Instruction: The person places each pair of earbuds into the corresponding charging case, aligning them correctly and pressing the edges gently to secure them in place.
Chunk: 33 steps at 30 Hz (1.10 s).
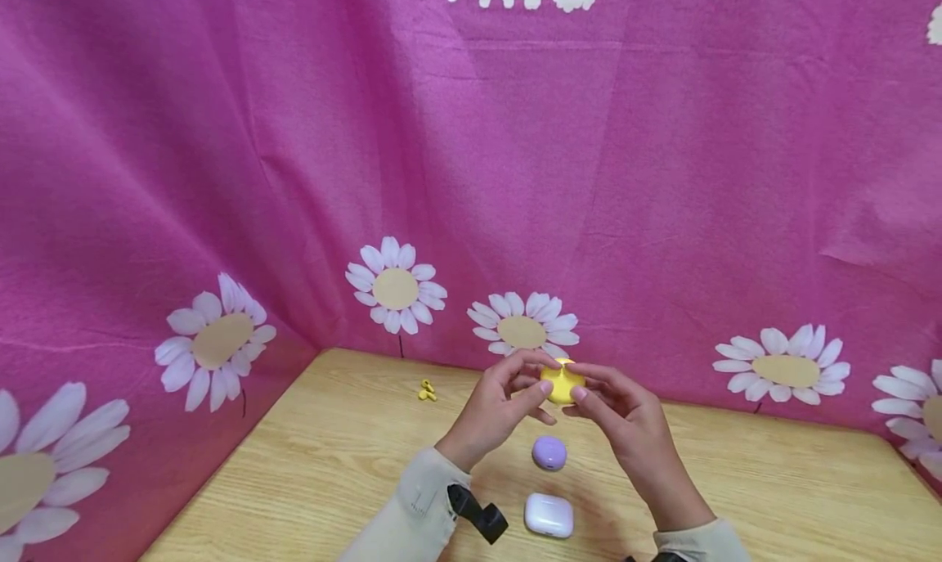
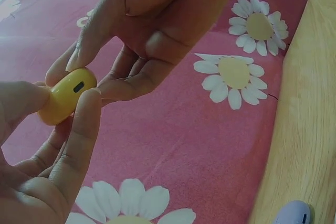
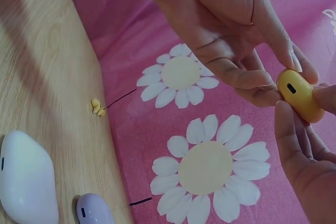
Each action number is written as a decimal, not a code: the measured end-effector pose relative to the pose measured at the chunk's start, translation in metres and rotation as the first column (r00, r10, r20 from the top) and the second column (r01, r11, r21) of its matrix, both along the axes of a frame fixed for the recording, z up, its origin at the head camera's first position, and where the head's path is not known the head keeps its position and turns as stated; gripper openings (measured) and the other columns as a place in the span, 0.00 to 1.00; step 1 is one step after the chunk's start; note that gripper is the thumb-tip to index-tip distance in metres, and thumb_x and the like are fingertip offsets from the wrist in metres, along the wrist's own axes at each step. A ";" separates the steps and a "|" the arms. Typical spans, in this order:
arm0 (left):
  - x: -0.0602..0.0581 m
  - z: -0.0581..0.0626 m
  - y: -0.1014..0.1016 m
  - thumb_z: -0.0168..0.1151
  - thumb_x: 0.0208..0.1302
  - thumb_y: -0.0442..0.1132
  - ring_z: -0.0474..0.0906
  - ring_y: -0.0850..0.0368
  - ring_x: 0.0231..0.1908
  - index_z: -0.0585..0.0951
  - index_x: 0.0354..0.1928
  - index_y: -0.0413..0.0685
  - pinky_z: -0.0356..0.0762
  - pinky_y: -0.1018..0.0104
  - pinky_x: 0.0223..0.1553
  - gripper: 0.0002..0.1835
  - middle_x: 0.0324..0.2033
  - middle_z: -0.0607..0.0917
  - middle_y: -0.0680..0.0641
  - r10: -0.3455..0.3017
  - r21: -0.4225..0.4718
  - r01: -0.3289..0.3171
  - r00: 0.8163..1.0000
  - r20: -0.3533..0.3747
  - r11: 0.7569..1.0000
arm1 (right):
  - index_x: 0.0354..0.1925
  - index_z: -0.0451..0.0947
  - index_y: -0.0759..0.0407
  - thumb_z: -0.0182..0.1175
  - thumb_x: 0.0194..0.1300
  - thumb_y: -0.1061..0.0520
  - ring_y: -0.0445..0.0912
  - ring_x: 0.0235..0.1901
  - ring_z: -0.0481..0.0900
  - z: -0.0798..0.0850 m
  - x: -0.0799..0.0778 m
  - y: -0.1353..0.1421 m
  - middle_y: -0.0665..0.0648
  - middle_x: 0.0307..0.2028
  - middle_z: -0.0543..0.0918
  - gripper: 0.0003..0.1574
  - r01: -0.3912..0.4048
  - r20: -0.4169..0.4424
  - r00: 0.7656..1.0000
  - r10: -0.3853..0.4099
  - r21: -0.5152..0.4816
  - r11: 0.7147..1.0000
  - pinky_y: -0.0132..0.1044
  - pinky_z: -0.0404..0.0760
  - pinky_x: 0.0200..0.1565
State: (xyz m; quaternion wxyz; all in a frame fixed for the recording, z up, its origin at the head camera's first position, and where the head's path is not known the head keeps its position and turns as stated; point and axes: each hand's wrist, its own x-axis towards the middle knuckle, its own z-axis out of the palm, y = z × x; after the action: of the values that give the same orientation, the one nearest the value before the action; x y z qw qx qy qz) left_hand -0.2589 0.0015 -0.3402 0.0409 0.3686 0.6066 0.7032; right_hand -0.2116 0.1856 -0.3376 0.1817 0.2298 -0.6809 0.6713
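Observation:
A rounded, glossy yellow earbud case [image 1: 562, 384] is held up above the table between both hands. My left hand [image 1: 491, 404] pinches its left side between thumb and fingers. From the right, my right hand [image 1: 624, 419] pinches the other side. A small dark port shows on the yellow case [image 2: 68, 96] in the left wrist view, and also in the right wrist view. Below the hands on the table lie a purple earbud case [image 1: 549, 453] and a larger white earbud case [image 1: 549, 515].
Small yellow pieces resembling earbuds [image 1: 427, 391] lie near the back of the wooden table [image 1: 294, 464], left of the hands. A pink cloth [image 1: 625, 177] with daisies hangs behind the table and along its left side.

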 end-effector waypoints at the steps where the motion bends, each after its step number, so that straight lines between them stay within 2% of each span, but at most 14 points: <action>1: 0.000 0.000 0.000 0.56 0.69 0.34 0.80 0.54 0.41 0.75 0.56 0.46 0.83 0.53 0.37 0.14 0.52 0.75 0.44 -0.001 0.002 0.001 1.000 -0.002 1.000 | 0.54 0.74 0.73 0.57 0.66 0.69 0.47 0.38 0.84 0.000 0.000 0.000 0.58 0.47 0.82 0.18 -0.001 -0.005 1.000 0.001 -0.002 1.000 0.43 0.83 0.42; 4: 0.000 0.000 0.000 0.56 0.70 0.33 0.80 0.55 0.42 0.76 0.56 0.45 0.83 0.53 0.37 0.14 0.55 0.74 0.45 -0.001 0.003 0.001 1.000 -0.010 1.000 | 0.54 0.74 0.73 0.57 0.66 0.69 0.47 0.38 0.84 0.000 0.000 0.000 0.58 0.45 0.82 0.18 0.004 -0.012 1.000 -0.004 0.005 1.000 0.42 0.83 0.43; 12: 0.001 0.000 0.000 0.56 0.69 0.33 0.80 0.54 0.41 0.75 0.56 0.44 0.83 0.55 0.37 0.15 0.54 0.75 0.46 0.014 -0.007 -0.014 1.000 -0.018 1.000 | 0.54 0.75 0.73 0.57 0.66 0.70 0.45 0.38 0.84 0.000 0.000 -0.001 0.57 0.45 0.82 0.18 0.029 -0.033 0.999 -0.028 0.030 0.999 0.40 0.83 0.43; 16: 0.002 0.001 0.001 0.55 0.69 0.30 0.80 0.55 0.41 0.75 0.58 0.44 0.83 0.57 0.37 0.17 0.54 0.75 0.45 0.032 -0.023 -0.032 0.999 -0.015 0.999 | 0.55 0.74 0.71 0.58 0.65 0.69 0.45 0.37 0.84 0.000 -0.001 -0.001 0.58 0.42 0.82 0.20 0.044 -0.030 0.999 -0.043 0.044 0.998 0.40 0.83 0.42; 20: 0.007 0.007 -0.001 0.55 0.68 0.28 0.79 0.55 0.41 0.73 0.60 0.43 0.83 0.58 0.38 0.19 0.50 0.76 0.40 0.037 -0.041 -0.038 0.999 -0.012 0.998 | 0.58 0.74 0.68 0.59 0.65 0.69 0.45 0.35 0.84 0.000 -0.001 0.000 0.60 0.39 0.81 0.22 0.065 -0.028 0.998 -0.063 0.069 0.995 0.40 0.83 0.41; 26: 0.019 0.021 -0.005 0.55 0.68 0.28 0.79 0.56 0.41 0.72 0.61 0.41 0.83 0.59 0.39 0.19 0.49 0.77 0.39 0.039 -0.057 -0.040 0.999 -0.017 0.998 | 0.59 0.73 0.67 0.59 0.64 0.69 0.46 0.36 0.84 0.000 -0.001 0.001 0.60 0.40 0.82 0.24 0.076 -0.017 0.997 -0.075 0.086 0.993 0.39 0.83 0.41; 33: 0.020 0.022 -0.006 0.56 0.67 0.28 0.79 0.56 0.41 0.73 0.61 0.42 0.83 0.60 0.40 0.20 0.50 0.78 0.40 0.052 -0.070 -0.053 0.999 -0.016 0.996 | 0.60 0.73 0.64 0.60 0.65 0.67 0.47 0.36 0.84 0.001 0.001 0.001 0.60 0.41 0.83 0.25 0.091 0.020 0.995 -0.093 0.096 0.991 0.37 0.83 0.41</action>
State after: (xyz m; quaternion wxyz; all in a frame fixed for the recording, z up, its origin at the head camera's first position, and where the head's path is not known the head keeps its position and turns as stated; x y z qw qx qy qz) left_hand -0.2389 -0.0046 -0.3180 0.0312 0.3557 0.6408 0.6796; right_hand -0.2107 0.1863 -0.3362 0.1931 0.1985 -0.7239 0.6318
